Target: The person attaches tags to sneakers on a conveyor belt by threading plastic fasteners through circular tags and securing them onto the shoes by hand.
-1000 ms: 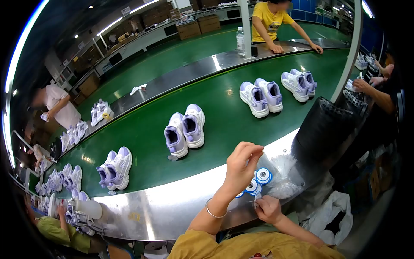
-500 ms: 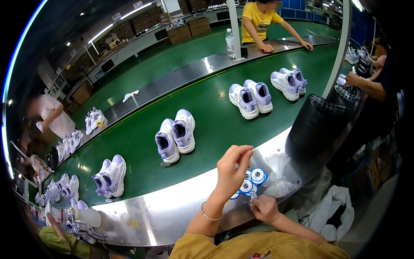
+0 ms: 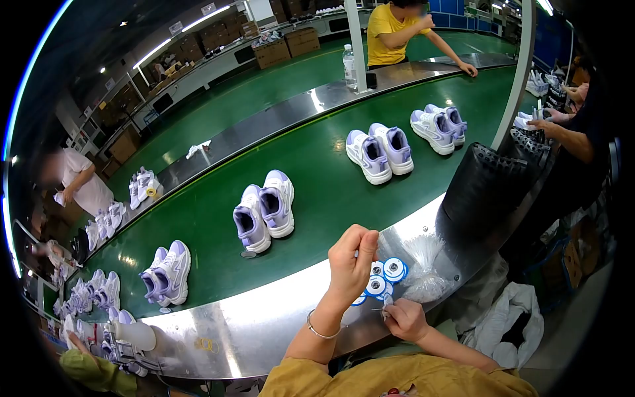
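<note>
My left hand (image 3: 352,264), with a bracelet on the wrist, is raised above the metal ledge, its fingers curled closed. Whatever they may hold is hidden. Lower and to the right, my right hand (image 3: 406,320) pinches a small pale strip (image 3: 387,300) with a thin end poking out to the left. Just beyond the hands lie several round white tags with blue rims (image 3: 395,270), partly covered by my left hand. Beside them, on the right, sits a bundle of clear plastic strands (image 3: 424,268).
Pairs of white and lilac sneakers (image 3: 265,210) stand on the green conveyor belt (image 3: 317,218). Black boot-like shafts (image 3: 477,192) stand right of the metal ledge (image 3: 258,317). A person in yellow (image 3: 390,40) is across the belt; other people are at both sides.
My left hand's fingers have curled in from a pinch into a fist. My right hand stays nearly still. The person in yellow has raised one hand toward the head.
</note>
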{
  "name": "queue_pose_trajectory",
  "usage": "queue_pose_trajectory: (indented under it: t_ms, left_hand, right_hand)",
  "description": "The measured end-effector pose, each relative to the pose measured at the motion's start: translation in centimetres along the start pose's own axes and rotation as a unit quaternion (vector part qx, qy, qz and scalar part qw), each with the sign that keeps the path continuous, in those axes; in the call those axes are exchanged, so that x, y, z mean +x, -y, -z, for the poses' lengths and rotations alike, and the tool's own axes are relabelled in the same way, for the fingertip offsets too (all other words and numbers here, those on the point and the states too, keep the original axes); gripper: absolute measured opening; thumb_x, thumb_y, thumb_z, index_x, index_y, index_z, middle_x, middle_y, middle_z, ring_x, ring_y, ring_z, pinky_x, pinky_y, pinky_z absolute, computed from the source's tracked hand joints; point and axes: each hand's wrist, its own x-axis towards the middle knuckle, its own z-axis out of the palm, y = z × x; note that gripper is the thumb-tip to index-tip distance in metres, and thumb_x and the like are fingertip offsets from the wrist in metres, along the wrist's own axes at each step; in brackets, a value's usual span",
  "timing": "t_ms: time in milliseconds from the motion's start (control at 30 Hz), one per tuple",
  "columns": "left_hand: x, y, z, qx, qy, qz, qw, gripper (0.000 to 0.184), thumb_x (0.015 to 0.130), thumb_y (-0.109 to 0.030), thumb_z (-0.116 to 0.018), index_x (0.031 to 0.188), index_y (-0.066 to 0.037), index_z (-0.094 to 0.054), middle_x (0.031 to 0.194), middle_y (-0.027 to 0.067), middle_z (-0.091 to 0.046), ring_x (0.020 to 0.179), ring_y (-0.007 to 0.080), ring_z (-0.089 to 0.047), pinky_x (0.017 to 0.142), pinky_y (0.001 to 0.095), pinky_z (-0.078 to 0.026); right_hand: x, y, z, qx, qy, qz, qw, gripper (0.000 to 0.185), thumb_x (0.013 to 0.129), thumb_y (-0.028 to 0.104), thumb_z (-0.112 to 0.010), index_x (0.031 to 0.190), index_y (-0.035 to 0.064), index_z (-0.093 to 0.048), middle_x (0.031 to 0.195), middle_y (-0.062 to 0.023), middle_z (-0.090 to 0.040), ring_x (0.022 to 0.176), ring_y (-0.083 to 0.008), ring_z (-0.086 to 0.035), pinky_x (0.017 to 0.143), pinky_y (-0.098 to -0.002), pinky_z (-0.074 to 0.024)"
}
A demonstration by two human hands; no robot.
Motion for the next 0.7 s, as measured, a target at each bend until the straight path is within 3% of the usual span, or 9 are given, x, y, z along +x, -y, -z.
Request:
queue_pose_trajectory:
  t_ms: [333, 700]
  left_hand:
    - [-0.3, 1.1, 0.4, 0.041, -0.021, -0.031, 0.998, 0.031, 0.093, -0.017, -0.049, 0.066, -0.002, -0.047, 0.056, -0.0012, -0.042, 0.045, 0.0044, -0.039, 0.04, 0.0189, -0.03]
    - [-0.2, 0.9, 0.5, 0.042, -0.023, -0.039, 0.998, 0.026, 0.091, -0.013, -0.052, 0.068, 0.0, -0.051, 0.057, 0.0001, -0.047, 0.045, 0.0046, -0.043, 0.04, 0.0183, -0.031]
  right_hand:
    - [-0.1, 0.0, -0.2, -0.005, -0.003, 0.003, 1.0, 0.022, 0.062, 0.002, -0.063, 0.083, 0.0037, -0.056, 0.062, -0.0079, -0.05, 0.053, -0.0247, -0.052, 0.046, -0.0341, -0.043]
    - [0.0, 0.3, -0.1, -0.005, -0.012, -0.002, 1.0, 0.021, 0.063, 0.003, -0.064, 0.083, 0.0039, -0.057, 0.064, -0.0078, -0.051, 0.055, -0.0243, -0.054, 0.048, -0.0335, -0.0438]
